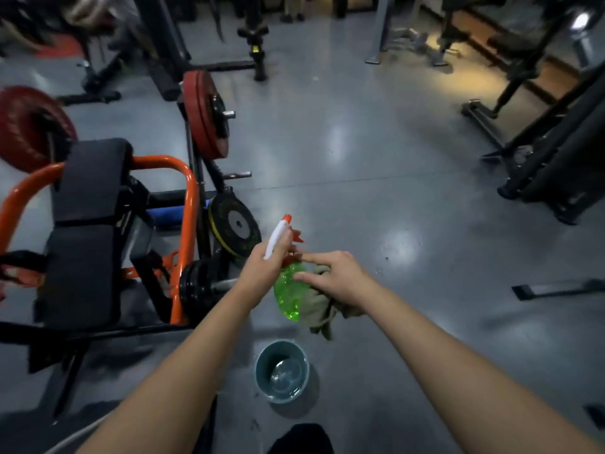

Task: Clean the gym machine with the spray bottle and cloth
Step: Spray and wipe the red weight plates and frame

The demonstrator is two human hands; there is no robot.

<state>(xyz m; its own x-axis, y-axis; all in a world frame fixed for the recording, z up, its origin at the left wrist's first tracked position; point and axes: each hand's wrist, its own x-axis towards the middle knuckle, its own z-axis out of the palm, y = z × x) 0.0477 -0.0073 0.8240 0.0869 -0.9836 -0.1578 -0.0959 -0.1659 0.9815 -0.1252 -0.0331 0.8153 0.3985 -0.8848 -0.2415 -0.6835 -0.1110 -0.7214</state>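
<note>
- Right, both hands were up in the middle, over the glossy grey floor (376,152), just right of the gym machine (88,231) with its orange frame and black pads.
- The left hand (265,264) had its fingers curled tight round the neck of the spray bottle (288,298), which was tilted with the nozzle pointing up and away.
- What a bright thing that bottle was: see-through green body, white head, orange tip and orange trigger.
- The right hand (335,278) held the cloth (319,311) bunched under its palm, while its index finger and thumb stretched forward to touch the bottle.
- The cloth was a dull grey-olive, crumpled, pressed against the green body and drooping below the hand.
- Straight beneath sat a teal bucket (262,365) on the floor, with a little water in it.
- Red weight plates (203,116) hung on the machine's far side.
</note>
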